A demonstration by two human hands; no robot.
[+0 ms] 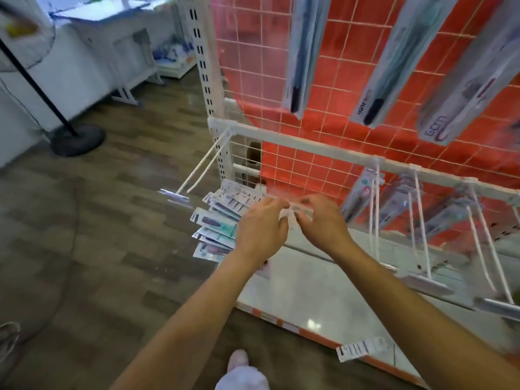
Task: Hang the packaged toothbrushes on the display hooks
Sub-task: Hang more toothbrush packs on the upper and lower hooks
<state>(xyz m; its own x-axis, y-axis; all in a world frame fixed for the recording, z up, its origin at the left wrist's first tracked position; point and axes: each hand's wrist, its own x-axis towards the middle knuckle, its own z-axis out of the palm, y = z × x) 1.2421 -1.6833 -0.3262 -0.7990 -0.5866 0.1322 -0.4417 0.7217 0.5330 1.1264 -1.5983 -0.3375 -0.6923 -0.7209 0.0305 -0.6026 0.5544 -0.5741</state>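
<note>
My left hand (261, 223) grips a fanned stack of packaged toothbrushes (216, 223) in white and teal cards, low in front of the rack. My right hand (320, 218) pinches the top of one pack (299, 206) between the two hands, fingers curled. A white double-wire display hook (194, 173) juts out bare to the left of the stack. More hooks (419, 220) at the right carry hanging packs (363, 192). Three long packs (385, 66) hang on the upper row against the red wire-grid panel.
The white bottom shelf (323, 299) of the rack lies below my arms, with a price tag strip (361, 347) at its front edge. A fan stand with a black base (77, 139) stands on the wooden floor at the left. White furniture lines the back left.
</note>
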